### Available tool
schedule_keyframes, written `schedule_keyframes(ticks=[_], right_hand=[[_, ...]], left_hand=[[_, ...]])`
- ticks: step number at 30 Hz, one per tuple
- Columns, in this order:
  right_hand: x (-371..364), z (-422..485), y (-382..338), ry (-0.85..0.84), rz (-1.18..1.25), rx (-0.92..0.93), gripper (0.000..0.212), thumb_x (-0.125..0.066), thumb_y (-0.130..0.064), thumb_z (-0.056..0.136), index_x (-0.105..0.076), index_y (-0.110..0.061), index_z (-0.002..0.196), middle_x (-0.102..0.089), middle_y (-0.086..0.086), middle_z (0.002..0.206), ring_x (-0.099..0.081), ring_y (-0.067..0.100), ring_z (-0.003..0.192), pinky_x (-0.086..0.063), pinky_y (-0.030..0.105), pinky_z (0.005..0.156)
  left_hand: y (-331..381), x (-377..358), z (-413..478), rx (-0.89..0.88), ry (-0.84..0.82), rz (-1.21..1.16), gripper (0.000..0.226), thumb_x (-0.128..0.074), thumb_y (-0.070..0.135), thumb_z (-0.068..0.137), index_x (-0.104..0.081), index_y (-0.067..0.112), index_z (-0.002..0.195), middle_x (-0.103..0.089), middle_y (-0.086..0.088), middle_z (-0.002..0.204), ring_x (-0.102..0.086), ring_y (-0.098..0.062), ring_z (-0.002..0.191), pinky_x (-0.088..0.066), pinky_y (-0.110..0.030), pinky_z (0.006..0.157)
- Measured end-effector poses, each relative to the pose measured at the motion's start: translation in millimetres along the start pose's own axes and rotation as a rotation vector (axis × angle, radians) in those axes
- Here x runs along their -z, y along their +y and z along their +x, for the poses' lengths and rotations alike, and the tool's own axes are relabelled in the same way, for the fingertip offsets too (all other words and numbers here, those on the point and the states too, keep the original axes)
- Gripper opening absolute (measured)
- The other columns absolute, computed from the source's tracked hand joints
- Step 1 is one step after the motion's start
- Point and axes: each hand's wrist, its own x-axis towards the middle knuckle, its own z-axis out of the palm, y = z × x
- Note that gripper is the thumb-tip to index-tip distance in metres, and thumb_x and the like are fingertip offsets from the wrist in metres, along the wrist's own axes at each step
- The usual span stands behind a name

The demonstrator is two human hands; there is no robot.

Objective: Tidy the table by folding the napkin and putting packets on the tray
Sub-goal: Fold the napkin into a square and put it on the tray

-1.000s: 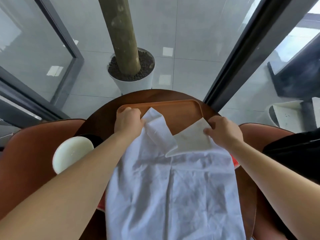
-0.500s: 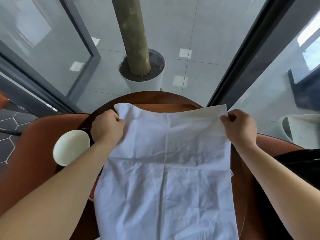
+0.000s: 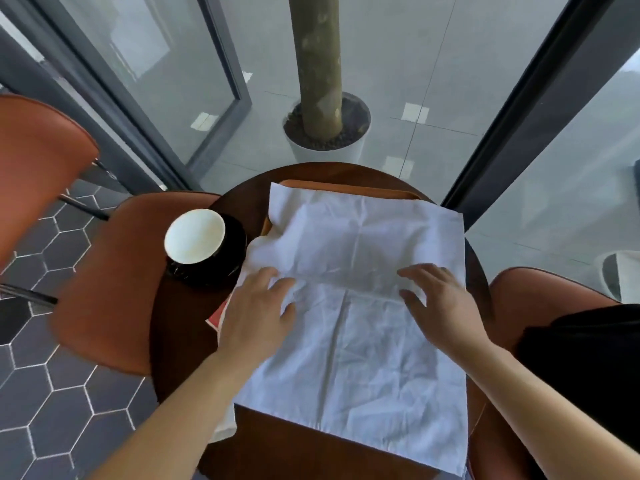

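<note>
**Napkin spread flat, both hands released**

- Two hands, neither gripping anything.
- Left hand (image 3: 258,308): fingers splayed, palm down on the napkin (image 3: 363,355).
- Right hand (image 3: 441,299): fingers spread and slightly bent over the cross crease. Cannot tell if touching.
- One napkin: white, creased, unfolded across most of the table (image 3: 277,445), far edge lying over the tray (image 3: 346,189).
- One tray: orange, mostly covered, only the far rim and a bit of the left edge visible.
- One red corner (image 3: 217,315) poking out from under the napkin by the left wrist. Cannot tell if it is a packet.
- One white cup (image 3: 194,237) on one black saucer (image 3: 232,263), just left of the napkin.
- Three chairs (image 3: 104,278): two left, one right.
- One pot (image 3: 325,155) with a trunk, beyond the table.
</note>
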Motion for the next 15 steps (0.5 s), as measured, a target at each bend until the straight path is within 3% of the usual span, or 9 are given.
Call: schedule_keyframes(ticks=[2, 4, 10, 15], right_hand=[[-6.4, -17.8, -14.4, -0.068, -0.017, 0.062, 0.031, -0.072, -0.019, 0.090, -0.071, -0.015, 0.120, -0.069, -0.001, 0.121, -0.062, 0.026, 0.111, -0.052, 0.037, 0.088], [-12.7, -36.1, -23.9, -0.059, -0.024, 0.070, 0.030, -0.075, -0.018, 0.088, -0.072, -0.015, 0.118, -0.070, 0.000, 0.119, -0.063, 0.025, 0.111, -0.052, 0.036, 0.088], [-23.6, -100.3, -42.0, 0.012, -0.025, -0.036, 0.024, -0.075, -0.019, 0.088, -0.073, -0.018, 0.112, -0.071, -0.005, 0.111, -0.064, 0.020, 0.102, -0.050, 0.028, 0.077], [-31.1, -151.8, -47.4, 0.088, -0.024, -0.278, 0.023, -0.074, -0.022, 0.087, -0.072, -0.023, 0.110, -0.067, -0.010, 0.099, -0.063, 0.014, 0.089, -0.050, 0.031, 0.065]], left_hand=[[2.0, -7.5, -20.7, -0.020, -0.049, 0.024, 0.043, -0.059, 0.030, 0.095, -0.057, 0.021, 0.137, -0.048, -0.008, 0.144, -0.048, -0.029, 0.130, -0.045, -0.043, 0.100], [0.0, -11.8, -38.5, -0.002, -0.033, -0.010, 0.042, -0.061, 0.029, 0.095, -0.059, 0.020, 0.135, -0.051, -0.010, 0.142, -0.048, -0.029, 0.130, -0.046, -0.043, 0.100], [-25.1, -17.6, -92.5, 0.010, 0.053, -0.016, 0.026, -0.069, 0.019, 0.089, -0.072, 0.015, 0.114, -0.065, -0.006, 0.108, -0.062, -0.026, 0.096, -0.055, -0.039, 0.079], [-53.6, -13.1, -104.5, 0.321, 0.172, -0.199, 0.025, -0.066, 0.015, 0.090, -0.066, 0.009, 0.113, -0.064, -0.012, 0.101, -0.061, -0.030, 0.092, -0.048, -0.036, 0.070]])
